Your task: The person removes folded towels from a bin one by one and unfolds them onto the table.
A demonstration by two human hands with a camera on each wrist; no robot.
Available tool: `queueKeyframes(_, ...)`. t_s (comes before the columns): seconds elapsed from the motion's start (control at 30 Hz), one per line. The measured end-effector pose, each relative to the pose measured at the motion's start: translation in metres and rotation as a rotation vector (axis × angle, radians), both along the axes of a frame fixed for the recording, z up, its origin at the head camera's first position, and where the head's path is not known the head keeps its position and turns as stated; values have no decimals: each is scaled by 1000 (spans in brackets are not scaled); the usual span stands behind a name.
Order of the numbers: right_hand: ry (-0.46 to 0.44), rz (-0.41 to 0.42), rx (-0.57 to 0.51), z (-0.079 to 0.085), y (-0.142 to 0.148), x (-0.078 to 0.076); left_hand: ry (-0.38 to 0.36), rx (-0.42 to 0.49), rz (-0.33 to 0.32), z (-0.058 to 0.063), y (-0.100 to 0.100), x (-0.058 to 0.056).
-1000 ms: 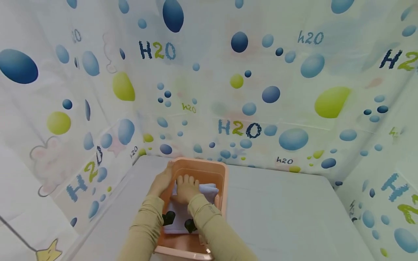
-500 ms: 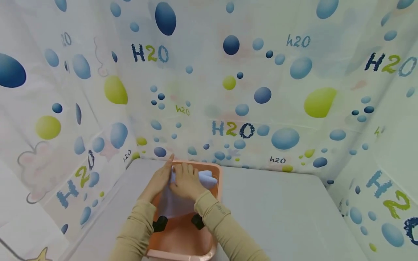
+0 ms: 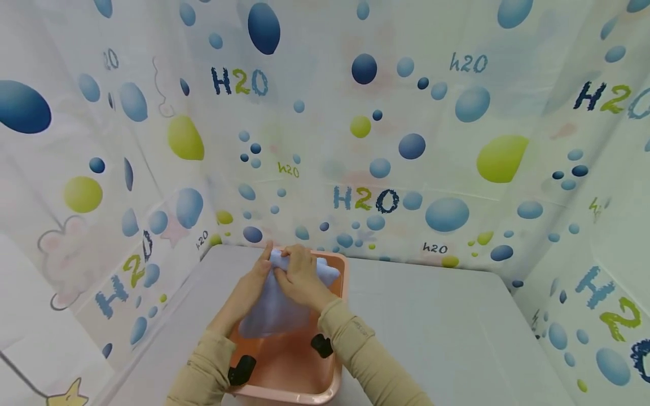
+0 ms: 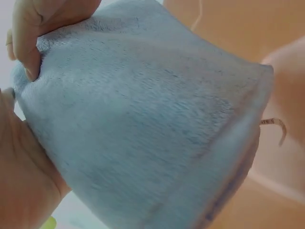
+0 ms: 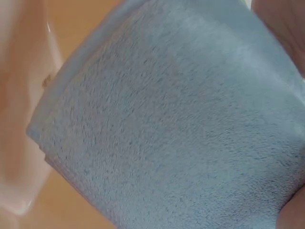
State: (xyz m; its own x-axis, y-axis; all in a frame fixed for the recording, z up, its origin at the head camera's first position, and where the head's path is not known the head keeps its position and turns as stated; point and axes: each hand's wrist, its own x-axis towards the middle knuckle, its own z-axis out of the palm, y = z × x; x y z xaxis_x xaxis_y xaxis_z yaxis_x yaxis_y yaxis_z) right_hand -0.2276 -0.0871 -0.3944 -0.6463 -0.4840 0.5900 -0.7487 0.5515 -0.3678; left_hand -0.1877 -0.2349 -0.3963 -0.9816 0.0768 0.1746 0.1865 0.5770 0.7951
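A folded, fluffy pale blue towel (image 3: 276, 301) hangs tilted above a peach plastic basin (image 3: 286, 369). Its top edge is in my right hand (image 3: 301, 276), with the thumb on the near side. At the towel's upper left edge my left hand (image 3: 251, 287) holds on, its far fingers partly hidden by the cloth. In the left wrist view the towel (image 4: 138, 109) spreads across the middle, with the left palm (image 4: 26, 167) against its edge. The right wrist view is mostly filled by towel (image 5: 171, 119); part of the right hand (image 5: 293, 210) shows at lower right.
The basin stands on a white-covered table (image 3: 421, 327), close to a curtain (image 3: 315, 129) printed with blue and green drops. Black wrist cameras (image 3: 321, 345) sit below both wrists. A thin string (image 4: 276, 128) shows against the basin in the left wrist view.
The towel has risen from the basin floor and now hangs from the hands, baring the bottom. The right hand went from pressing on it to gripping its top edge; the left came off the rim.
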Motion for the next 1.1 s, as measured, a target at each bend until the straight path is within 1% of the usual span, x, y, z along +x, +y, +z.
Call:
queueKeyframes(0.03,4,7,-30,2,2,0,20,11,-19,1,2,2)
queueKeyframes(0.1,-2,16,-75,5,6,-1,94,14,-56,1,4,4)
queueKeyframes(0.2,-22,35,-159,11,14,-3,234,-20,-125,2,9,8)
queueKeyframes(0.3,-42,47,-257,18,21,-6,373,-80,-172,4,12,11)
queueKeyframes(0.4,-52,63,-342,26,28,-6,449,-100,-201,5,14,16)
queueKeyframes(0.47,-36,67,-373,29,32,-7,476,-107,-204,4,14,20)
queueKeyframes(0.6,-24,88,-399,36,38,-5,480,-100,-209,4,16,27)
queueKeyframes(0.73,-39,128,-434,44,43,-3,482,-48,-234,6,19,36)
queueKeyframes(0.83,-25,143,-469,49,45,-4,518,6,-248,6,22,41)
queueKeyframes(0.97,-23,131,-533,56,48,-4,593,31,-216,3,22,47)
queueKeyframes(1.03,-40,112,-559,59,49,-3,605,31,-208,1,22,49)
queueKeyframes(1.1,-58,90,-582,62,50,-2,586,27,-202,-1,23,50)
